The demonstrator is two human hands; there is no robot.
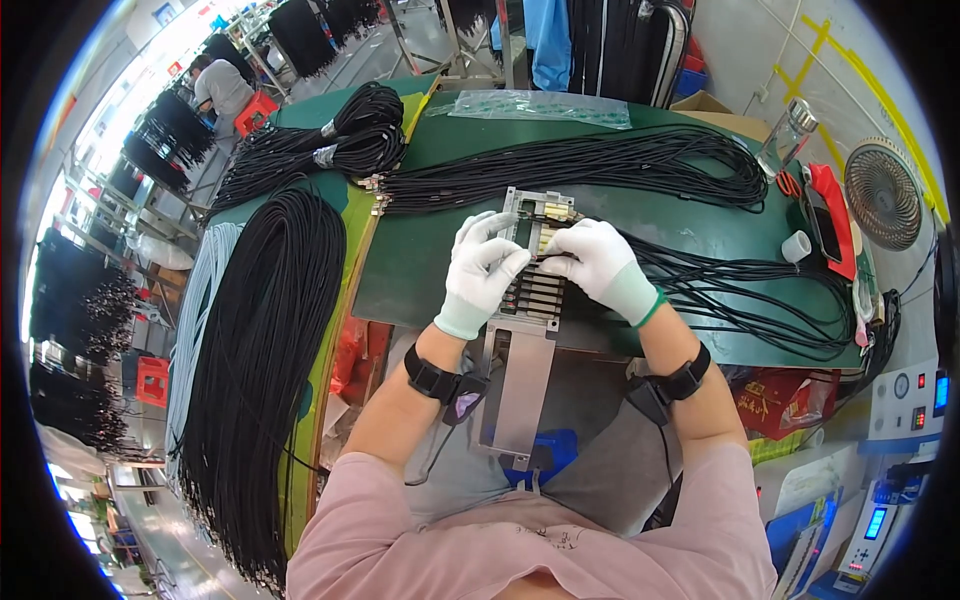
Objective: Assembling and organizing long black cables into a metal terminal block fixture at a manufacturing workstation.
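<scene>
A metal fixture (527, 375) with a row of narrow slots lies across the table's front edge, its lower end toward my lap. Brass-coloured connector ends (556, 212) sit in its upper slots. My left hand (478, 272), in a white glove, is over the fixture's left side, with thumb and fingertip closing on something small. My right hand (598, 262), gloved too, pinches what looks like the dark end of a black cable over the slots. Black cables (740, 285) run from beneath it to the right. The fingertips of both hands nearly meet, and they hide the small parts between them.
Black cable bundles (600, 165) lie behind the fixture, with a long black coil (265, 300) at the left. A plastic bag (540, 108) lies at the back. At the right are a glass bottle (788, 135), a white tape roll (796, 247), orange-handled scissors (788, 184) and a fan (884, 195).
</scene>
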